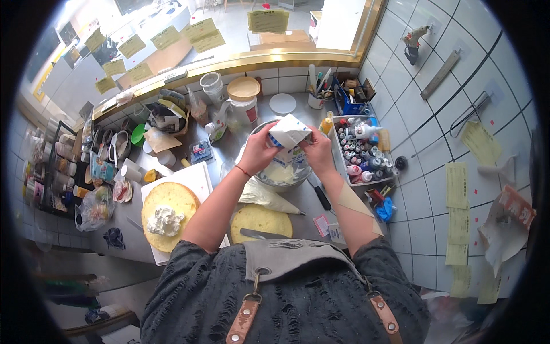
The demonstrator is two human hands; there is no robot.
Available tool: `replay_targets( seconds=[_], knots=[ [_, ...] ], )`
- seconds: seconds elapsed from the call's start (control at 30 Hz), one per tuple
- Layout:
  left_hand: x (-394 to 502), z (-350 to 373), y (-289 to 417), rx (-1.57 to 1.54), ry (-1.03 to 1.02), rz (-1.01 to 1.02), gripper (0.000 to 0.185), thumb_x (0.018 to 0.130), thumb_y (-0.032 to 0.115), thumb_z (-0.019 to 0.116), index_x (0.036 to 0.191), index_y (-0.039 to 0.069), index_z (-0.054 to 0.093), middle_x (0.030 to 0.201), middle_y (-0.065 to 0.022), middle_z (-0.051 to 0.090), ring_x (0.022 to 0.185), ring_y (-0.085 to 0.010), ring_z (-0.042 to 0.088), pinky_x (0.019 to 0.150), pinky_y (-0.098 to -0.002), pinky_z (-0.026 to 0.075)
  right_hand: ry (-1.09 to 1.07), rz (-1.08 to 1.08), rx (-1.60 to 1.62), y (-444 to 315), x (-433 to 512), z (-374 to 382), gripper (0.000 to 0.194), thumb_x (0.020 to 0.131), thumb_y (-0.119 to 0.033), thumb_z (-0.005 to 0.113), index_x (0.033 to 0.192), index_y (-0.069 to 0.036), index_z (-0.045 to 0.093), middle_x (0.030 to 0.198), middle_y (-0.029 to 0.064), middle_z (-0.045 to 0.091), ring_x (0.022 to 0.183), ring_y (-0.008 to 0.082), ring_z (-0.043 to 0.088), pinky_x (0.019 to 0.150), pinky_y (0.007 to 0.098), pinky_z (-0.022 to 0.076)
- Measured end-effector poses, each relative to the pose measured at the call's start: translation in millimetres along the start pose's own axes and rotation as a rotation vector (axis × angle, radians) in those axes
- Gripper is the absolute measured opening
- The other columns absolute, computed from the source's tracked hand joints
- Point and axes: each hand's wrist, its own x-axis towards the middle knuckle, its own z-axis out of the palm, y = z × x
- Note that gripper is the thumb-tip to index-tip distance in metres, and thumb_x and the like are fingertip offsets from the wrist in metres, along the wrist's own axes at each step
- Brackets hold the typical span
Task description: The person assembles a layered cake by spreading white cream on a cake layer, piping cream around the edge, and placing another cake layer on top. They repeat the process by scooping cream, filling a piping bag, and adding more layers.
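Between both hands a white and blue carton (288, 134) is held above a metal mixing bowl (275, 185). My left hand (260, 147) grips its left side, and my right hand (317, 148) its right side. Pale cream (281, 174) lies in the bowl under the carton. Just below the bowl rests a filled piping bag (270, 198) with a metal tip. Part of it lies over a round sponge layer (262, 223), which also has a spatula blade (262, 234) across it. Another sponge layer (172, 198), topped with a mound of white cream (165, 221), sits on a white board at the left.
A white tray of small bottles (365, 150) stands at the right beside the tiled wall. A black-handled knife (321, 195) lies near my right forearm. Behind the bowl are tubs (244, 103) and a pen cup (316, 99). A blueberry box (200, 151) is left of the bowl.
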Motion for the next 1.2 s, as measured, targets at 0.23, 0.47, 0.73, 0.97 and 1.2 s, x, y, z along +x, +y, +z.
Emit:
replay_targets(
  seconds=[0.23,0.47,0.73,0.97,1.2],
  knots=[
    [3,18,-16,0.042,0.277,0.034,0.034,0.077,0.0,0.076,0.111,0.004,0.073,0.093,-0.0161,0.077,0.086,-0.0267,0.077,0.076,-0.0326,0.058,0.146,-0.032,-0.188,9,0,17,0.027,0.086,-0.007,0.076,0.112,-0.002,0.071,0.082,0.0151,0.076,0.074,0.0229,0.076,0.068,0.0351,0.0568],
    [5,10,-21,0.139,0.353,-0.043,0.026,0.076,-0.001,0.074,0.101,0.006,0.074,0.09,-0.0173,0.075,0.084,-0.0286,0.076,0.072,-0.0332,0.056,-0.264,0.154,0.281,-12,13,-12,0.042,0.093,-0.009,0.073,0.132,0.002,0.065,0.115,0.0078,0.073,0.111,0.0142,0.066,0.095,0.0267,0.0502],
    [1,23,-9,0.126,0.319,0.044,0.03,0.075,-0.003,0.074,0.103,0.008,0.075,0.097,-0.0124,0.077,0.087,-0.0275,0.076,0.074,-0.0334,0.058,-0.108,0.426,0.387,-6,10,-12,0.029,0.102,-0.017,0.066,0.122,0.003,0.072,0.113,0.008,0.075,0.104,0.012,0.068,0.096,0.025,0.0507],
    [-5,15,-11,0.047,0.294,-0.006,0.029,0.076,-0.005,0.073,0.103,0.006,0.075,0.099,-0.0129,0.078,0.088,-0.0241,0.078,0.075,-0.0309,0.058,-0.156,0.467,0.402,-54,-47,-92,0.066,0.1,-0.011,0.064,0.158,0.0,0.034,0.155,0.0164,0.048,0.145,0.0236,0.044,0.119,0.0364,0.0361],
    [-7,6,-17,0.052,0.324,-0.039,0.031,0.077,-0.008,0.072,0.105,0.004,0.074,0.094,-0.0095,0.078,0.087,-0.014,0.074,0.076,-0.0274,0.056,-0.358,1.126,0.644,-55,-336,-146,0.073,0.094,-0.037,0.071,0.148,-0.005,0.034,0.149,0.0151,0.042,0.138,0.0275,0.04,0.114,0.0438,0.0323]
  ],
)
